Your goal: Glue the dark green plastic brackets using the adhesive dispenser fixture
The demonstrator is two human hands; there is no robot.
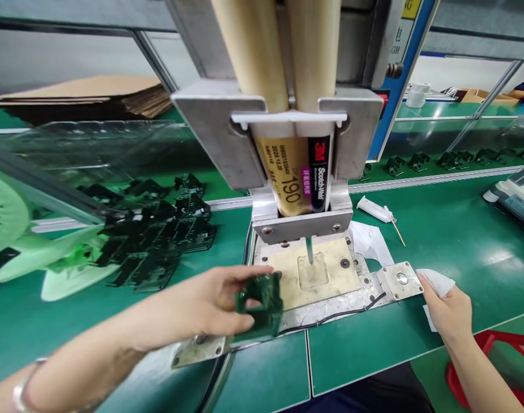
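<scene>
My left hand (218, 301) is closed around a dark green plastic housing (268, 304) with a square opening, held just left of the dispenser's pale base plate (287, 287). Between the fingers of my right hand (451, 315) is a crumpled white tissue (437, 281). Those fingers are at the right edge of a metal plate with a round button (402, 279). In the middle stands a glue dispenser holding a twin adhesive cartridge (287, 172). Its thin nozzle (309, 250) points down over a square recess in the base plate.
Many similar dark parts (158, 229) are grouped at the left, near a pale green fan (68, 252). Behind the right hand lie a white syringe (376, 210), a wooden stick (397, 229) and white paper (369, 241). Cardboard sheets (89, 92) are stacked at the back left.
</scene>
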